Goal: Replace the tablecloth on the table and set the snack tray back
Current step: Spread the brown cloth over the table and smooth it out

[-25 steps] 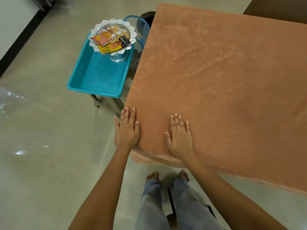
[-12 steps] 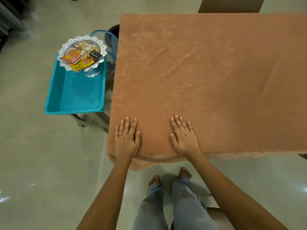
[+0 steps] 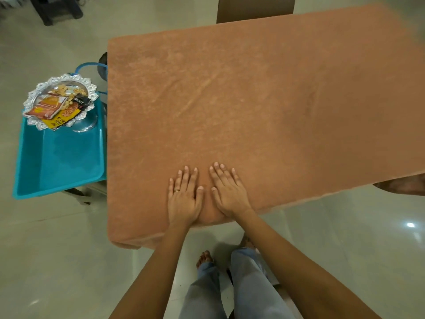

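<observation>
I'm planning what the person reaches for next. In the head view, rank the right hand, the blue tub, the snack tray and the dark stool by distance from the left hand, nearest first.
1. right hand: right beside the left hand, on the tablecloth.
2. blue tub: left, beside the table.
3. snack tray: standing at the tub's far end.
4. dark stool: far upper left, on the floor.
</observation>
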`<action>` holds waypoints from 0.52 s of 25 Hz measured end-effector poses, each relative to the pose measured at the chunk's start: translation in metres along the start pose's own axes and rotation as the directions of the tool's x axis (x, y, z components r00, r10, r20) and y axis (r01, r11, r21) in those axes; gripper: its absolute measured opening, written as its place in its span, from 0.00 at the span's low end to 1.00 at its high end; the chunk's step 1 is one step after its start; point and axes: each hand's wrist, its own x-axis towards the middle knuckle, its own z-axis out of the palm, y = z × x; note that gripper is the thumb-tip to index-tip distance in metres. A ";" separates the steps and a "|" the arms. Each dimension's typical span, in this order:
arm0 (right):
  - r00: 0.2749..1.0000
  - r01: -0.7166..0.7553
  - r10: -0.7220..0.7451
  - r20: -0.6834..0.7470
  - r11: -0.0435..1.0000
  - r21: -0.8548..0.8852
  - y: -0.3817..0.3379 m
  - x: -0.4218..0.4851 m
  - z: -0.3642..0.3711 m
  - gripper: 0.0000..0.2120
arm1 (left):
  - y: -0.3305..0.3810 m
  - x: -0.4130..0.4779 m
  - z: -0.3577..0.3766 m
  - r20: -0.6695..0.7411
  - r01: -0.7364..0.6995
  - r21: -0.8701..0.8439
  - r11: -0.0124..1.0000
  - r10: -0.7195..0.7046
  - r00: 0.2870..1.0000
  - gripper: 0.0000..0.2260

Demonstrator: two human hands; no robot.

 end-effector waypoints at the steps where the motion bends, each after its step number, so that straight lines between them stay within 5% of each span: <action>1: 1.000 -0.025 0.024 -0.013 1.000 -0.015 0.017 -0.004 -0.005 0.29 | -0.002 -0.001 0.000 -0.003 0.003 0.002 1.000 -0.003 1.000 0.26; 9: 0.934 -0.347 0.347 -0.082 0.938 0.010 0.168 -0.051 -0.052 0.29 | 0.006 0.000 0.000 -0.094 0.038 0.058 0.998 -0.033 0.995 0.26; 13: 0.949 -0.305 0.308 -0.060 0.951 0.051 0.166 -0.043 -0.058 0.32 | 0.070 0.018 0.013 -0.118 0.045 0.081 0.996 -0.035 0.992 0.25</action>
